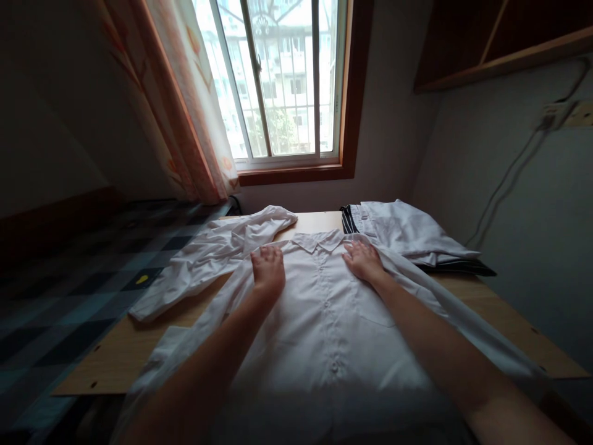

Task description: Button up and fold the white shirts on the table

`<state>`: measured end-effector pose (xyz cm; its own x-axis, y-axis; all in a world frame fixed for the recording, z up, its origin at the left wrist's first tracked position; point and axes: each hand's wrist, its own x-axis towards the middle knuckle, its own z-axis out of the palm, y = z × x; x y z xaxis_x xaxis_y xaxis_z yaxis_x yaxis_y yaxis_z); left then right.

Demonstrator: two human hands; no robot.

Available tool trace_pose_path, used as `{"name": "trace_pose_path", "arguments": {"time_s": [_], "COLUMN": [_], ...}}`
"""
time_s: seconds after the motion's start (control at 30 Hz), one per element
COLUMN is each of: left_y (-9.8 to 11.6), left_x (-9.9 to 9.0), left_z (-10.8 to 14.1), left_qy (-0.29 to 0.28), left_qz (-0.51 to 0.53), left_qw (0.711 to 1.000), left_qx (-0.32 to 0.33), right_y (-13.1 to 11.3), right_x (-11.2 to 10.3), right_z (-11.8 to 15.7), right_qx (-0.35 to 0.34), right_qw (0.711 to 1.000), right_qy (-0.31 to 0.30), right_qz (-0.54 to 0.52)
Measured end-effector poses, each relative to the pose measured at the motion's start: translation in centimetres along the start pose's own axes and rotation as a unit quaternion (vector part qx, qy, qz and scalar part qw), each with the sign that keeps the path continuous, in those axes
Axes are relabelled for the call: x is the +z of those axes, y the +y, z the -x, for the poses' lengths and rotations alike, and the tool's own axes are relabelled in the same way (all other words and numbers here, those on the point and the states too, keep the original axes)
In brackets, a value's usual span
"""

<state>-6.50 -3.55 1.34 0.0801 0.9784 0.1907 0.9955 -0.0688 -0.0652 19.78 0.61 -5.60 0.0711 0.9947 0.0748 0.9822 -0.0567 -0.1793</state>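
Note:
A white button-up shirt (301, 309) lies front side up, with its collar (317, 240) pointing away from me and its button placket running down the middle. My left hand (269, 267) rests on the shirt's left shoulder area, back of the hand up, its fingers foreshortened against the cloth. On the other side of the collar, my right hand (364, 259) lies on the fabric near the shoulder, fingers spread. My forearms cross over the shirt front. The bottom of the shirt falls into shadow at the near edge.
Beneath the shirt is a wooden board (491, 309). Another crumpled white garment (208, 253) lies at the left, overlapping a checked bedspread (69, 309). Stacked clothes (403, 232) sit at the back right. Behind are a window (287, 86), a curtain (180, 111) and a cord (504, 176).

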Motion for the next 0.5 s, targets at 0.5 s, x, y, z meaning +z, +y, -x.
{"name": "trace_pose_path", "arguments": {"time_s": [0.5], "left_y": [-12.8], "left_x": [-3.1], "left_z": [6.7], "left_qy": [-0.141], "left_qz": [0.005], "left_qw": [0.983], "left_qx": [-0.117], "right_y": [0.0], "right_x": [0.2], "right_z": [0.1], "right_qx": [-0.008], "right_qw": [1.0], "right_qy": [0.009], "right_qz": [0.027]}}
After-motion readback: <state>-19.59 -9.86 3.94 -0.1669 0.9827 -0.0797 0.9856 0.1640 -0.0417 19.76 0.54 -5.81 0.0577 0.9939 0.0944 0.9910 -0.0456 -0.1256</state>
